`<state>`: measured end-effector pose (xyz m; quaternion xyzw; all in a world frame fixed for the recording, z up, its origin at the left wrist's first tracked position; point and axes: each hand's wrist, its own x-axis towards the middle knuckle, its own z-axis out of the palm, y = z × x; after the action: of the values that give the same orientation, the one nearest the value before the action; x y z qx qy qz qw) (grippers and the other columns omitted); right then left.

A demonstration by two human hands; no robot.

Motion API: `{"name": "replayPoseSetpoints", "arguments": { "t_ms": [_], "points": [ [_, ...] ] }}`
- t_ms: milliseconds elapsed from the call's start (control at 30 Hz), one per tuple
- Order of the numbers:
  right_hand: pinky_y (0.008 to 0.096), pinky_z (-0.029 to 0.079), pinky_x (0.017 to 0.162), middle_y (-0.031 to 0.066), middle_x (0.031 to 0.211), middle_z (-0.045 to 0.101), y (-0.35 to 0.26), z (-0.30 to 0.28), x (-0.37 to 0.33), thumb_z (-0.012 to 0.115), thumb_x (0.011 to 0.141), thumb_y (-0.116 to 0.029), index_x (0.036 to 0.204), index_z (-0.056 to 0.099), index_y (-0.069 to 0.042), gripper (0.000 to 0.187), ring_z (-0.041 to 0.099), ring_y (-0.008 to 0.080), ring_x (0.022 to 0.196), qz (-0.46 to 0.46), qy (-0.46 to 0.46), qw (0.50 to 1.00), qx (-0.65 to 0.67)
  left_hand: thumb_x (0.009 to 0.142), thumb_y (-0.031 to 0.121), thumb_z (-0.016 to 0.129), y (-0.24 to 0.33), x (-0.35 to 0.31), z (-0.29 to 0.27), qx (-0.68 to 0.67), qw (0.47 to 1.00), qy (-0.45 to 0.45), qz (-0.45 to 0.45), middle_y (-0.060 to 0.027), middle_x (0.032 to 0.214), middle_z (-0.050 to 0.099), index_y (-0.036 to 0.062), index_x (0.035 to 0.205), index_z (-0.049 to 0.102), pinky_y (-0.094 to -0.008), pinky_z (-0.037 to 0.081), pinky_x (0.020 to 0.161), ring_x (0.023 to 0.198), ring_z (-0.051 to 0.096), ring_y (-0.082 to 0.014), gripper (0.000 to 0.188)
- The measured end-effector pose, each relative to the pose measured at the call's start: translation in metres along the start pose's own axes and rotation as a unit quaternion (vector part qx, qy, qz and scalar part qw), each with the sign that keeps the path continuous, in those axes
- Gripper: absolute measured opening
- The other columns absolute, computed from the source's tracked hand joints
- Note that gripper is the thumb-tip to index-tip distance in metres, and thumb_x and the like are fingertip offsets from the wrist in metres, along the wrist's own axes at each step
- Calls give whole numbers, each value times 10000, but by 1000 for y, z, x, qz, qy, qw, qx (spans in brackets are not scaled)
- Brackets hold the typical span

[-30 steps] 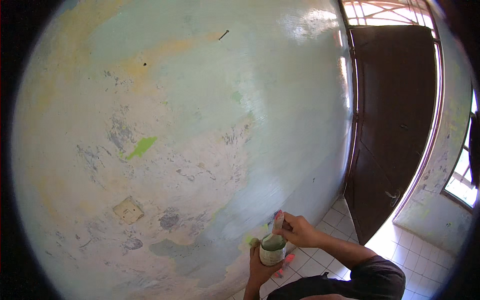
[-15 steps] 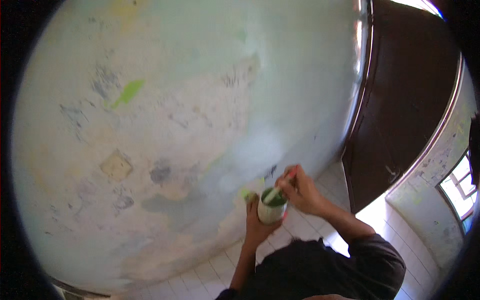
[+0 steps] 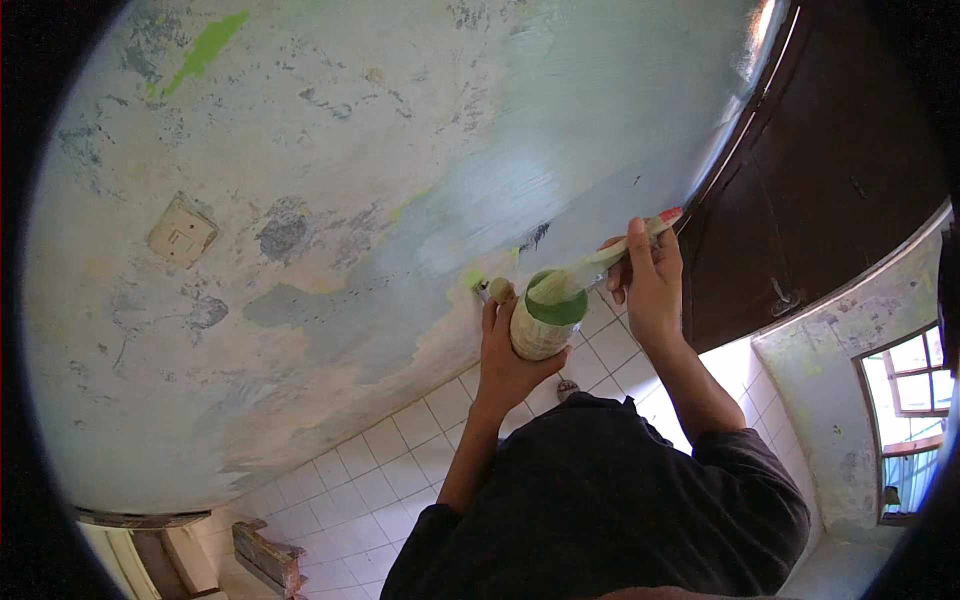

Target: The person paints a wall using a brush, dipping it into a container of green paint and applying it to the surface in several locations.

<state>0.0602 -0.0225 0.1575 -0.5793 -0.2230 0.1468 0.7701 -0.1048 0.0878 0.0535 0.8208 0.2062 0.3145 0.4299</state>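
Note:
My left hand [image 3: 505, 368] is closed around a whitish, paint-streaked cup [image 3: 541, 338] with green paint [image 3: 560, 309] inside. In my right hand [image 3: 652, 285] is a paintbrush [image 3: 603, 262], gripped by its pale handle, which has a red end. The brush slants down to the left, and its pale, green-tinged bristles rest at the mouth of the cup. Both hands are in front of my body, close to the patchy wall [image 3: 330, 250]. Beside the left fingertips is a small dark and light detail that I cannot make out.
A square switch plate [image 3: 183, 231] sits on the wall at left. A dark brown door [image 3: 800, 190] stands at right, with a window [image 3: 912, 400] beyond it. White floor tiles [image 3: 385, 445] run below the wall. A worn wooden piece [image 3: 268, 558] lies at lower left.
The view has tipped downward, showing more floor. My right hand has drawn the paintbrush up and to the right, so its bristles now show at the cup's mouth.

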Motion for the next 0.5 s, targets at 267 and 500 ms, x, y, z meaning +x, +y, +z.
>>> {"name": "replayPoseSetpoints", "arguments": {
  "t_ms": [267,500],
  "points": [
    [234,368,454,39,764,581,25,-28,15,591,1100,-402,1003,525,-81,342,544,94,572,158,34,972,172,651,277,965,-2,0,7,-45,999,3,15,-249,1481,466,32,1433,544,-533,406,1165,1420,429,-446,922],
    [243,438,492,96,866,658,52,-34,33,627,1085,-353,971,575,-62,317,581,133,626,272,11,916,295,656,311,969,-12,11,5,-40,999,-4,-3,-265,1475,475,-19,1468,508,-534,387,1184,1444,409,-457,990]
  ]
}}
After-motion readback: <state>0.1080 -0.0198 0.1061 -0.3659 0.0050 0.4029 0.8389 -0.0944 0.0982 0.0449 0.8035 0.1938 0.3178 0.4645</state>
